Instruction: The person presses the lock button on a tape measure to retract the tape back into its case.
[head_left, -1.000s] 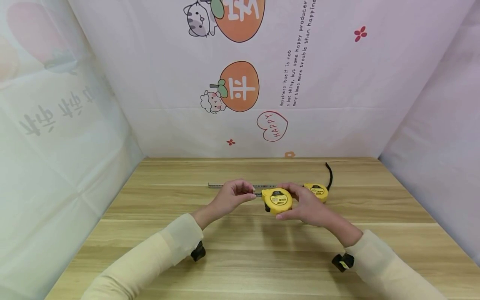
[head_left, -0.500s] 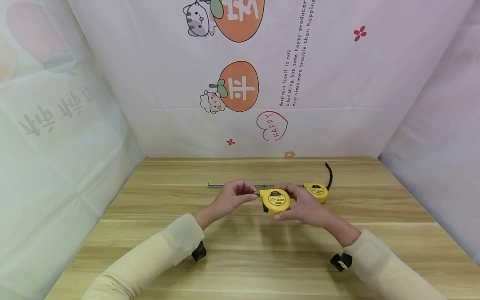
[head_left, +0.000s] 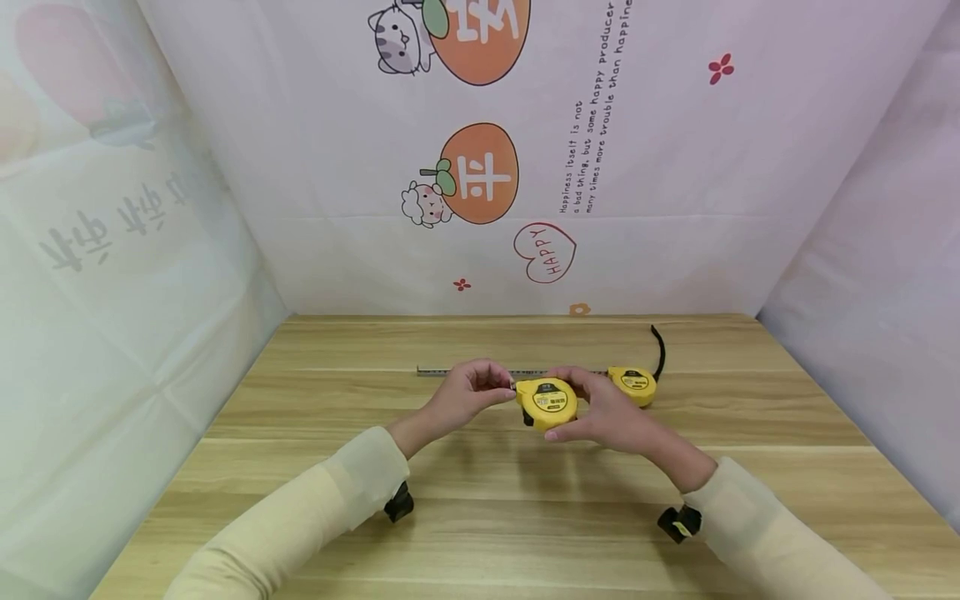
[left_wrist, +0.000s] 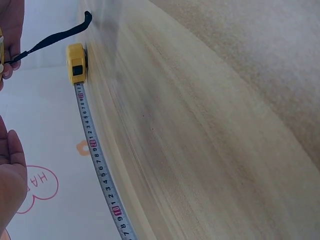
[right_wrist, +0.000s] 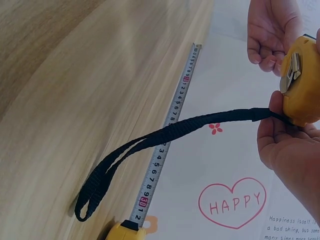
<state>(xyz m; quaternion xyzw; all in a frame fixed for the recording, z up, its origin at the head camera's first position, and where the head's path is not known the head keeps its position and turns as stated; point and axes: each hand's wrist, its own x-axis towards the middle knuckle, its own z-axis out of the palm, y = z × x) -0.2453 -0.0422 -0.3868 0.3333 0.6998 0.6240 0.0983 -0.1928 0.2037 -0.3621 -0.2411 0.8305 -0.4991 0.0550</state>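
Note:
My right hand [head_left: 615, 414] grips the case of a yellow tape measure [head_left: 549, 406], held above the table. My left hand [head_left: 463, 395] pinches at the blade's end, right at the mouth of the case, where hardly any blade shows. In the right wrist view, a metal clip [right_wrist: 295, 66] sits on the case side and a black wrist strap [right_wrist: 175, 130] dangles from it. Behind the hands, a second yellow tape measure [head_left: 637, 387] lies on the table with its blade [left_wrist: 100, 165] drawn out leftward; the hands cover part of that blade in the head view.
The wooden table [head_left: 480, 542] ends at a white printed backdrop [head_left: 360, 267], with white cloth walls on both sides. A black strap [head_left: 661, 350] stretches back from the lying tape measure. Black wrist cameras hang below both sleeves.
The held tape measure and my right hand have shifted slightly left toward my left hand. The short stretch of blade between the left fingers and the case has shrunk. The lying tape measure stays put.

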